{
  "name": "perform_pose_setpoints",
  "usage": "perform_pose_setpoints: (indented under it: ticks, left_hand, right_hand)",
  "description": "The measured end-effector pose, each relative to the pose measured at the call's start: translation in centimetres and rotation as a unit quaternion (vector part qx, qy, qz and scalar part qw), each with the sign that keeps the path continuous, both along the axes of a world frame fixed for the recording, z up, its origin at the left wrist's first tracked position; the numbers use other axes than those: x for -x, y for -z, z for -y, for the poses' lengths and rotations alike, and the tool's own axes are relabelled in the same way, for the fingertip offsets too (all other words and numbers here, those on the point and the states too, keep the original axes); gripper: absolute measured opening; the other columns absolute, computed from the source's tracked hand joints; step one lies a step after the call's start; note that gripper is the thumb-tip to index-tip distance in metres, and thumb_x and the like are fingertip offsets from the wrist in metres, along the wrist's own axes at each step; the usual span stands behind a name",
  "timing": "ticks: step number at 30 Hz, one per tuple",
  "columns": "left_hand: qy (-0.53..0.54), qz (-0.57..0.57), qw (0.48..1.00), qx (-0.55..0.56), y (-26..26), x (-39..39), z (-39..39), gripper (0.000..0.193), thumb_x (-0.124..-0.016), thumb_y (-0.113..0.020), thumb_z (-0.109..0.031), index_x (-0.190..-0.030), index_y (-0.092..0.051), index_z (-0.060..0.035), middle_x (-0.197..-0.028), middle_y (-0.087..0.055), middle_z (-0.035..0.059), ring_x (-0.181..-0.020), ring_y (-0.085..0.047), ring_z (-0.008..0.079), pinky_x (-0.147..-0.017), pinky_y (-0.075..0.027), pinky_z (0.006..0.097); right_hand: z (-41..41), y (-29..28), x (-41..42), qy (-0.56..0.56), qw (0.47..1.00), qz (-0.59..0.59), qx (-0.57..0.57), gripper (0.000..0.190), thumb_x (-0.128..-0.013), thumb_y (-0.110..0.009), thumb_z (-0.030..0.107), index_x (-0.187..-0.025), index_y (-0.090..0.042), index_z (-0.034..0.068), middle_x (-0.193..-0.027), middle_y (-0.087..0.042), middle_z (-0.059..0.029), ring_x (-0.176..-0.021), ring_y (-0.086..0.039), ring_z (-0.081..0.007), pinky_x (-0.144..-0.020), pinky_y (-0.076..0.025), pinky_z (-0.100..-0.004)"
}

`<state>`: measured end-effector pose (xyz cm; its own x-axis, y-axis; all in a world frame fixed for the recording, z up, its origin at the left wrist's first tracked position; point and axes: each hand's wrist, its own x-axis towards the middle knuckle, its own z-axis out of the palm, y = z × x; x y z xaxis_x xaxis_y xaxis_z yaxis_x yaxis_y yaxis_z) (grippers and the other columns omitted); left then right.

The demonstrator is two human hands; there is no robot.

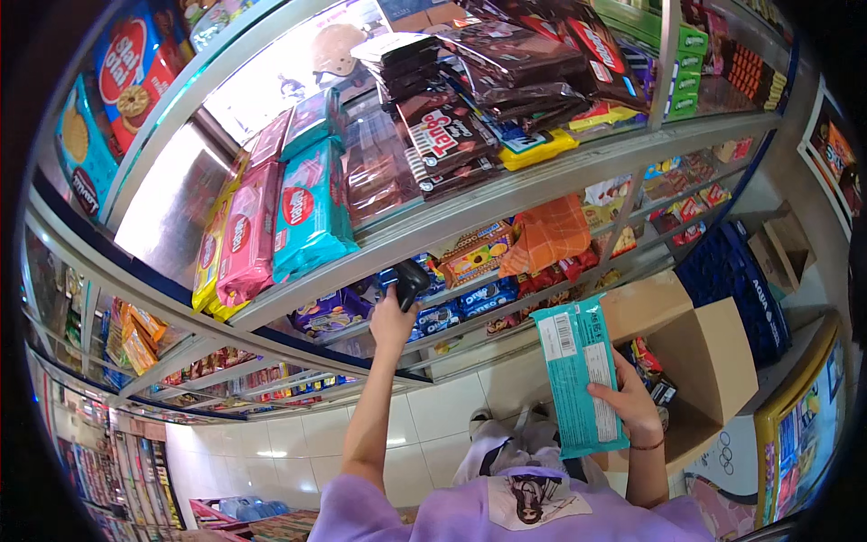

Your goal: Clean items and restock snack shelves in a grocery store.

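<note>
My left hand (393,322) grips a black handheld barcode scanner (409,283), held in front of the shelf's lower compartment. In my right hand (633,400) is a teal wafer packet (576,379). Its back faces up, showing a white panel with a barcode and printed text. My thumb lies across the front of the packet, while my other fingers are mostly hidden behind it. Just beyond that hand stands an open cardboard box (711,379) with several small packaged goods (650,369) inside. On the shelf, another teal Nabati packet (315,210) stands beside a pink one (250,234).
A glass display shelf (501,179) with a metal edge spans the view, holding brown Tango packets (440,132) and blue Oreo packs (488,298). An orange cloth (548,234) hangs over the lower goods. At right stand a blue crate (735,291) and a yellow-framed display (806,420).
</note>
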<state>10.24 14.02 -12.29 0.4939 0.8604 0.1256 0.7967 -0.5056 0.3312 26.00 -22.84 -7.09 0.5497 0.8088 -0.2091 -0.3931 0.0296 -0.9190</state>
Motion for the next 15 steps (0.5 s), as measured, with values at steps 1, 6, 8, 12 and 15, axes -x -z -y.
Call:
perform_pose_setpoints:
  ticks: [1, 6, 8, 12, 15]
  left_hand:
    - [-0.016, -0.002, 1.0, -0.009, 0.6, -0.3, -0.3, 0.066, -0.067, -0.073, -0.032, -0.124, -0.048, -0.0075, -0.095, -0.061, 0.0213, -0.085, -0.06, 0.0382, -0.069, -0.049, 0.0464]
    - [-0.026, -0.024, 0.999, -0.008, 1.4, -1.7, -1.3, 0.072, -0.066, -0.074, -0.031, -0.128, -0.044, -0.0098, -0.1, -0.059, 0.0148, -0.093, -0.058, 0.0318, -0.08, -0.046, 0.0467]
    - [-0.019, -0.037, 0.999, -0.025, 1.7, -1.7, -1.8, 0.072, -0.066, -0.074, -0.032, -0.128, -0.044, -0.0088, -0.101, -0.059, 0.0142, -0.096, -0.057, 0.0311, -0.082, -0.044, 0.0493]
    - [0.011, -0.04, 0.997, -0.057, 1.9, -1.4, -2.5, 0.075, -0.065, -0.074, -0.037, -0.127, -0.044, -0.0078, -0.11, -0.055, 0.0147, -0.102, -0.054, 0.0309, -0.086, -0.039, 0.0539]
    - [0.032, -0.058, 0.995, -0.081, 1.9, -0.7, -2.7, 0.082, -0.064, -0.073, -0.042, -0.131, -0.04, -0.0086, -0.116, -0.05, 0.0164, -0.105, -0.053, 0.0325, -0.085, -0.04, 0.0522]
  right_hand:
    - [-0.2, 0.0, 0.1, -0.003, 1.0, -0.006, -0.002, 0.058, -0.077, -0.064, -0.002, -0.129, -0.037, 0.0, -0.116, -0.053, -0.0068, -0.105, -0.051, -0.013, -0.09, -0.042, -0.0278]
    - [-1.2, 0.7, 0.6, -0.008, 1.0, 0.028, -0.005, 0.055, -0.078, -0.063, -0.002, -0.127, -0.039, 0.0, -0.114, -0.054, -0.0061, -0.104, -0.051, -0.0128, -0.089, -0.042, -0.0273]
    - [-2.0, 0.6, 1.1, 0.016, 0.999, 0.034, -0.011, 0.051, -0.079, -0.062, -0.001, -0.125, -0.041, 0.001, -0.111, -0.055, -0.0051, -0.101, -0.052, -0.0116, -0.087, -0.042, -0.0259]
    - [-3.8, -0.6, 2.2, 0.034, 0.998, 0.057, -0.011, 0.046, -0.08, -0.061, -0.001, -0.123, -0.043, 0.001, -0.109, -0.056, -0.0042, -0.098, -0.052, -0.0101, -0.083, -0.043, -0.0247]
    - [-5.7, -2.1, 3.6, 0.035, 0.993, 0.111, -0.026, 0.043, -0.08, -0.062, 0.0, -0.12, -0.045, 0.001, -0.105, -0.057, -0.0031, -0.095, -0.053, -0.0088, -0.081, -0.043, -0.0241]
